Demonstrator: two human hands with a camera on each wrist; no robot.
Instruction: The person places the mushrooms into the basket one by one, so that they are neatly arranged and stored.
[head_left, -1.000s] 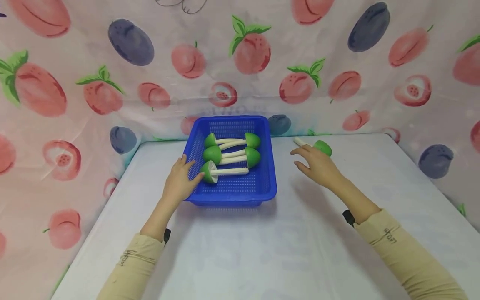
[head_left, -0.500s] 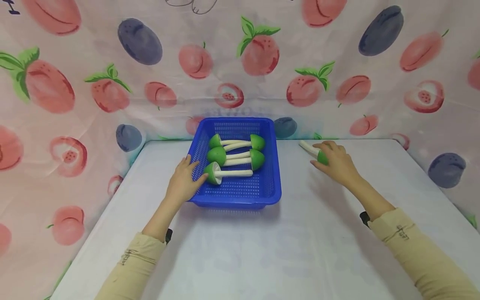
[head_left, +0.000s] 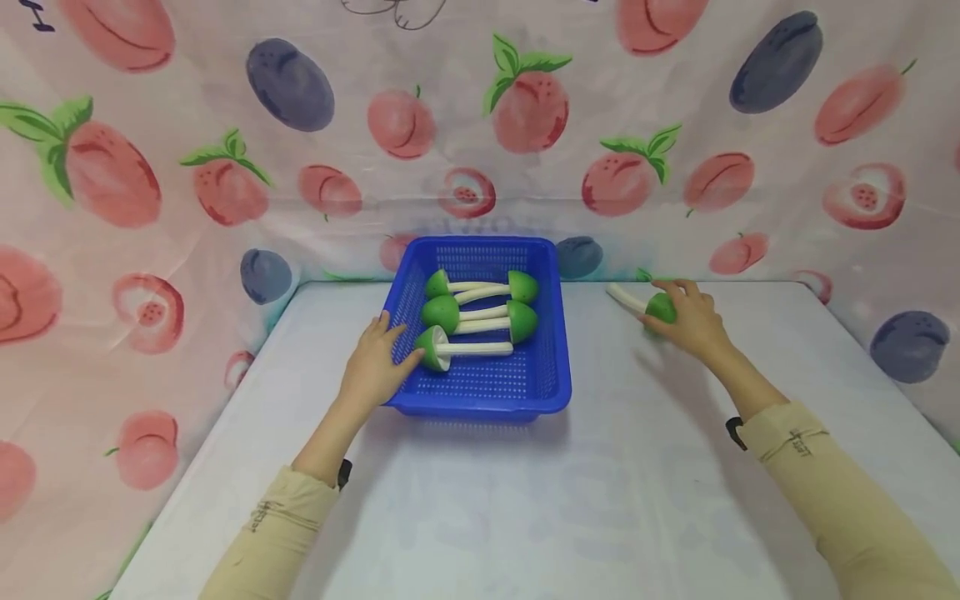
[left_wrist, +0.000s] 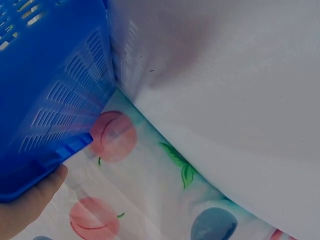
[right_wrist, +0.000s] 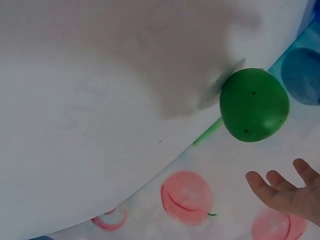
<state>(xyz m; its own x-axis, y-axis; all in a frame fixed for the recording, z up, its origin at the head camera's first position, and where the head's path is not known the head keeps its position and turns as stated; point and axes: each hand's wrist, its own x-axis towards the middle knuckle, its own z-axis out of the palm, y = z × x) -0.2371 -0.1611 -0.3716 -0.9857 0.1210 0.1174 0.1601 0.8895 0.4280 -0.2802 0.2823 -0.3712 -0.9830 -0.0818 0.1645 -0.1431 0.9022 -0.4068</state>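
Note:
My left hand (head_left: 371,367) holds the left rim of a blue plastic basket (head_left: 480,408), thumb reaching over the inside. In the left wrist view, a fingertip (left_wrist: 61,172) lies against the rim from outside. Several toy mushrooms with green caps and white stems lie in the basket, among them a front mushroom (head_left: 472,348) close to my thumb. Over on the right, my right hand (head_left: 693,321) spreads its fingers around the green cap of a loose mushroom (head_left: 630,298). The right wrist view shows the cap (right_wrist: 254,105) with the visible fingertips (right_wrist: 254,179) apart from it.
The basket and the loose mushroom are on a white table (head_left: 585,517). A fruit-print cloth (head_left: 330,92) hangs behind it and down the left and right sides. Between the basket and my right hand lies a stretch of white tabletop.
My right hand has moved right and come around the loose mushroom's cap. My left hand keeps its place on the basket rim. The head view has shifted slightly.

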